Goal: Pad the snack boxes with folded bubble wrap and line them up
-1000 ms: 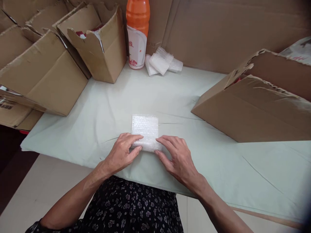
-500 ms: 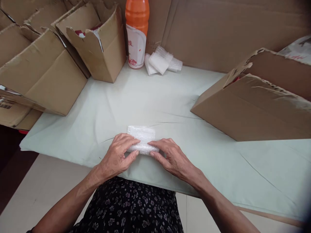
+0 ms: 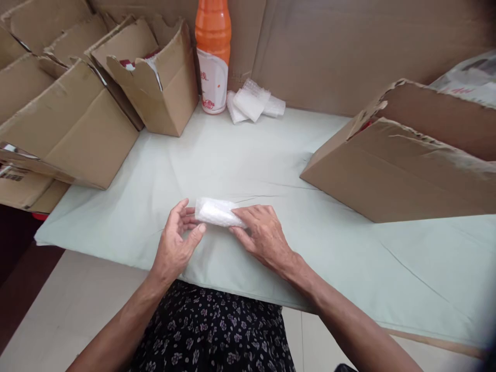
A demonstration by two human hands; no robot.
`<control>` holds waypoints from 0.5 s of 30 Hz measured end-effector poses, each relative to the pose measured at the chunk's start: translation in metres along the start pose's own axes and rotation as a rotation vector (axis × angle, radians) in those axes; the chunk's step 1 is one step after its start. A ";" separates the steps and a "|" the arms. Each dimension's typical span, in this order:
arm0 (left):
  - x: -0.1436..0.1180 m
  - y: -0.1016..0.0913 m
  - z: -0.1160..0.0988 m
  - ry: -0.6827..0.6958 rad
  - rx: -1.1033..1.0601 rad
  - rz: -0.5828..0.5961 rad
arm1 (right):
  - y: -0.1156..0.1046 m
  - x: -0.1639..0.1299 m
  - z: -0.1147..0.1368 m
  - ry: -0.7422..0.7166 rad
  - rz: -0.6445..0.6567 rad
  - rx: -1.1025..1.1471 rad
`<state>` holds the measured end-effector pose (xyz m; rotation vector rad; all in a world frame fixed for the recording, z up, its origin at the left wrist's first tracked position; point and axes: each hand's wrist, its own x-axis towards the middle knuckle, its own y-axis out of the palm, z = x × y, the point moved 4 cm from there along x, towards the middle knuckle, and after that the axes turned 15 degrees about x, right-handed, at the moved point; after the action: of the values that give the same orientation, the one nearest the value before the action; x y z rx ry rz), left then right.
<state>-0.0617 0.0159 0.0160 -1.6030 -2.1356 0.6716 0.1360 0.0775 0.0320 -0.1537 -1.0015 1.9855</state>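
A rolled piece of bubble wrap [image 3: 217,212] lies low over the near part of the cloth-covered table [image 3: 232,165]; whether anything is inside it is hidden. My right hand [image 3: 263,230] grips its right end between thumb and fingers. At the roll's left end is my left hand [image 3: 176,235], with its thumb apart from the fingers and the palm turned toward the roll. The left fingertips reach just behind that end.
Open cardboard boxes [image 3: 77,129] crowd the left side. An orange-topped bottle [image 3: 213,57] stands at the back beside folded bubble wrap pieces [image 3: 251,103]. Another open box [image 3: 418,170] sits on the right, with a clear plastic bag [image 3: 468,82] behind it.
The bubble wrap has gone from a partly flat sheet to a narrower roll. My left hand has opened and moved left off it; my right hand still grips the right end.
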 end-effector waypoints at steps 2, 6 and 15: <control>-0.003 0.005 0.000 -0.053 -0.169 0.122 | -0.001 -0.008 0.007 -0.002 0.029 0.068; -0.001 0.016 -0.014 -0.040 -0.265 0.233 | -0.009 -0.023 0.011 0.047 0.074 0.195; 0.000 0.052 -0.078 0.412 0.105 0.260 | -0.048 -0.048 -0.007 0.297 0.185 0.410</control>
<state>0.0231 0.0390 0.0494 -1.7958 -1.5933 0.4682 0.1998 0.0596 0.0485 -0.3117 -0.3924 2.2118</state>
